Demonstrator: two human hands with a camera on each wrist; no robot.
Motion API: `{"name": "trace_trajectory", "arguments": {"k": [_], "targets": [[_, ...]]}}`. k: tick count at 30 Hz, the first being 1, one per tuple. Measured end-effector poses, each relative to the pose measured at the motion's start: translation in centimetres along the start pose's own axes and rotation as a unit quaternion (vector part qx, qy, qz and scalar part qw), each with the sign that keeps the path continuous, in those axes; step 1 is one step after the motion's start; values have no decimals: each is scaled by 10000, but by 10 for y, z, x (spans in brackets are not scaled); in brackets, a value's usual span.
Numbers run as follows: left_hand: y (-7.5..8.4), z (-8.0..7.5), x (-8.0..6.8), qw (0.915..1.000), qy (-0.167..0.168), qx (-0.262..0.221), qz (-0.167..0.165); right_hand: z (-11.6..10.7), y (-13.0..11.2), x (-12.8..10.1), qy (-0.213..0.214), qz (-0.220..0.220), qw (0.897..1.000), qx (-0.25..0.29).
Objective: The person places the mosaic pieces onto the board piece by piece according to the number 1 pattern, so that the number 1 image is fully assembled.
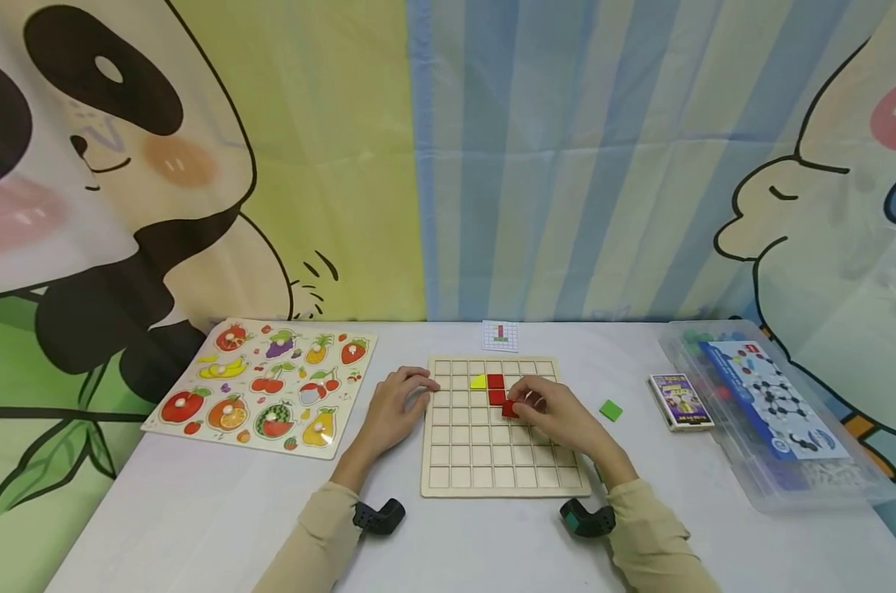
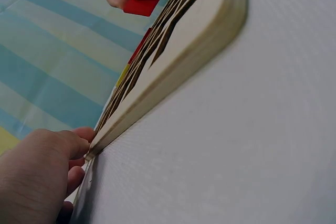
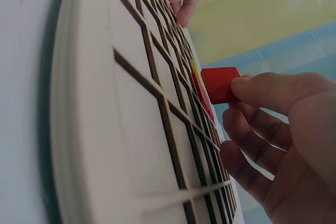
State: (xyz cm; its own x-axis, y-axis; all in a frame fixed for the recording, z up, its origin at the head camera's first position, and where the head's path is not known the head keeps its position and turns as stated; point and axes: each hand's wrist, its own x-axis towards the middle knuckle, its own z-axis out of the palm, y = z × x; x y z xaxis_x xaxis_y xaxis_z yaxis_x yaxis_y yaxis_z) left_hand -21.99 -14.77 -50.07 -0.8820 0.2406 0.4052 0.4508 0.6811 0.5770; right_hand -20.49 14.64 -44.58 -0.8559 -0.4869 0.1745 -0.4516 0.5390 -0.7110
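A wooden grid board (image 1: 459, 455) lies in the middle of the table. My right hand (image 1: 559, 412) pinches a red square tile (image 3: 219, 85) between thumb and fingers, tilted just above the grid. Two red tiles (image 1: 496, 381) sit in a column in the upper cells, and a small yellow piece (image 1: 478, 381) lies left of the top one. At the board's left edge, my left hand (image 1: 396, 403) rests with loosely bent fingers touching the rim, as the left wrist view also shows. The lower fingers of that hand are partly hidden.
Behind the board lies a pattern card (image 1: 500, 336). To the right are a green tile (image 1: 611, 409), a small card box (image 1: 680, 402) and a clear plastic case (image 1: 737, 486). A fruit puzzle board (image 1: 233, 387) lies at left. Part of another green piece shows beside the right wrist.
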Motion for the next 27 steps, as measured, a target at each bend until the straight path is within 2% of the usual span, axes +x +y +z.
{"name": "trace_trajectory", "arguments": {"k": [12, 22, 27], "targets": [[1, -3, 3, 10000, -45, -85, 2, 14, -6, 8, 182, 473, 9982, -317], [-1, -7, 5, 9999, 8, -110, 50, 20, -11, 11, 161, 319, 9940, -1035], [1, -5, 7, 9998, -92, -146, 64, 20, -13, 7, 203, 376, 9919, -1195]]}}
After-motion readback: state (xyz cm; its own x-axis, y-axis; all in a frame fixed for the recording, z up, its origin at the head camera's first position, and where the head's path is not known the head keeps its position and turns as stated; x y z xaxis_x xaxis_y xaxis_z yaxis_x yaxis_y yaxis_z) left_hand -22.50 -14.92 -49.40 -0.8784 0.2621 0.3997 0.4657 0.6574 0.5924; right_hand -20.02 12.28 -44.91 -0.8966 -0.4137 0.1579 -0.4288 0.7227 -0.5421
